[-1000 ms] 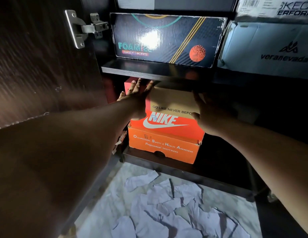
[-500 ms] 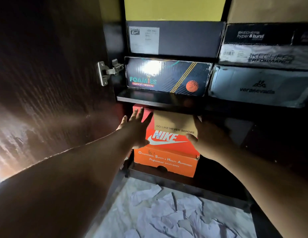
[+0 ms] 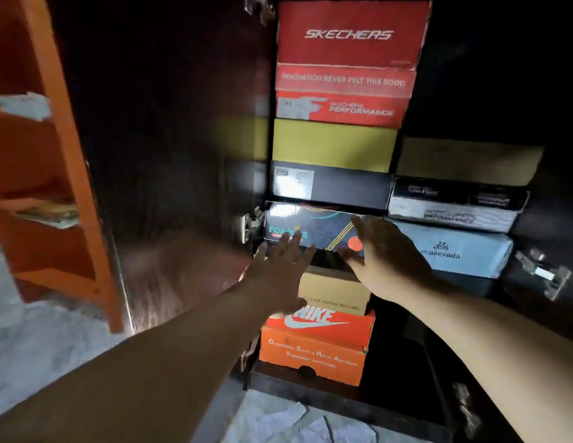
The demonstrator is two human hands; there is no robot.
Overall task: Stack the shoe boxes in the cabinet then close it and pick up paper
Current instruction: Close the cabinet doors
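Top red box (image 3: 352, 35): "SKECHERS". Red box beneath (image 3: 342, 95): "INNOVATION NEVER FELT THIS GOOD" and "SKECHERS PERFORMANCE". Dark patterned box (image 3: 310, 227): "FOAMIES", partly covered. Pale blue box (image 3: 451, 251): ending "...nevada", start hidden. Tan box (image 3: 334, 290): "NEVER BEFORE", blurred, probably preceded by more. Orange-red box (image 3: 323, 322): "NIKE" with swoosh. Bottom orange box (image 3: 310, 354): "Occupational Safety & Health Awareness".
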